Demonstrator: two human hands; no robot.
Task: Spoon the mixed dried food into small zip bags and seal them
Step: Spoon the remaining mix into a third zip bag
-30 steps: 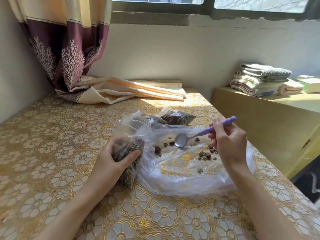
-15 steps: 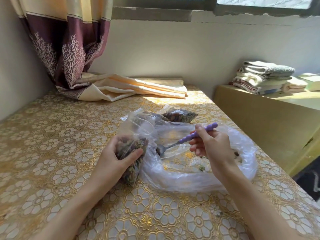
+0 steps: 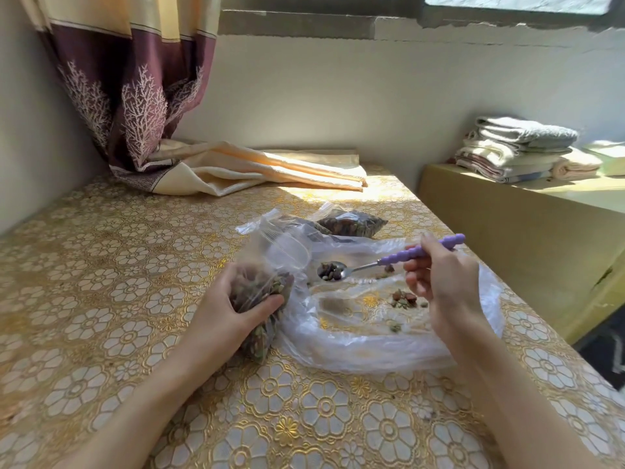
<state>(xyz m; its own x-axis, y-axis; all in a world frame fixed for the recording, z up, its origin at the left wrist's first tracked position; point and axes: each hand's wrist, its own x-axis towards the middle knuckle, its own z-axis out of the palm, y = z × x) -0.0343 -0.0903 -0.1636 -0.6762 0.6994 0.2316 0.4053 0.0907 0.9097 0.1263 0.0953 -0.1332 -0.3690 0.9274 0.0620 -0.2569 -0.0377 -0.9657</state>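
1. The small zip bag (image 3: 260, 299), already well packed with mixed dried food, stands on the surface (image 3: 101, 299) just left of the large clear bag (image 3: 355, 346); its open top flares up toward the spoon, presumably so a load can tip straight in.
2. The left hand (image 3: 223, 316) grips it around the filled belly, fingers (image 3: 267, 304) curled across the front (a hold that keeps the mouth up and steady).
3. The spoon (image 3: 333, 270), purple-handled, carries a small heap of pieces, its bowl level and close beside the bag's mouth.
4. The right hand (image 3: 443, 286) pinches the handle's far end, fingers narrow around it, likely for fine tilting.
5. Only scattered pieces (image 3: 402, 297) remain on the large bag, so the supply looks nearly spent.
6. A filled bag (image 3: 351, 223) lies behind, out of the way; whether it is sealed I cannot tell.
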